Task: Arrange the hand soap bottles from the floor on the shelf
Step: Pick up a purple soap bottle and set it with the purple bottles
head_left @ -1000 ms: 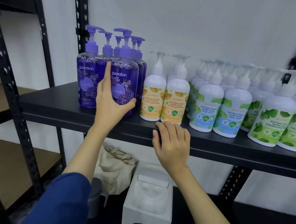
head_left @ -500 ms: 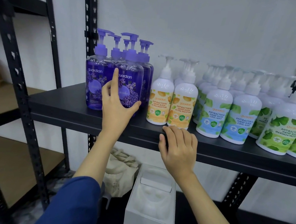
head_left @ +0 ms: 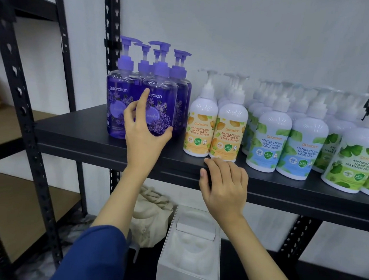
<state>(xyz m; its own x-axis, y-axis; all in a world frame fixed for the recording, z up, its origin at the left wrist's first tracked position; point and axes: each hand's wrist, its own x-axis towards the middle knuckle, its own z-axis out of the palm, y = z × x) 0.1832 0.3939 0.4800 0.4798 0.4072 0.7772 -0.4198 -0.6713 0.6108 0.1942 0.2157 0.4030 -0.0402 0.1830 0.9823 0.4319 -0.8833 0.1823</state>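
A black metal shelf [head_left: 88, 133] against a white wall [head_left: 252, 35] is being filled with hand soap bottles: purple ones [head_left: 122, 105] at the left, orange-labelled ones [head_left: 199, 130] beside them, mint and green ones [head_left: 268, 143] to the right. The front purple bottle [head_left: 161, 107] is being cupped by the left hand [head_left: 146, 132], its grip spread, forefinger raised. The shelf edge is being held by the right hand [head_left: 224, 184], fingers curled over. Below, a white box [head_left: 188, 269] and what is possibly a cloth bag [head_left: 152, 212] are lying.
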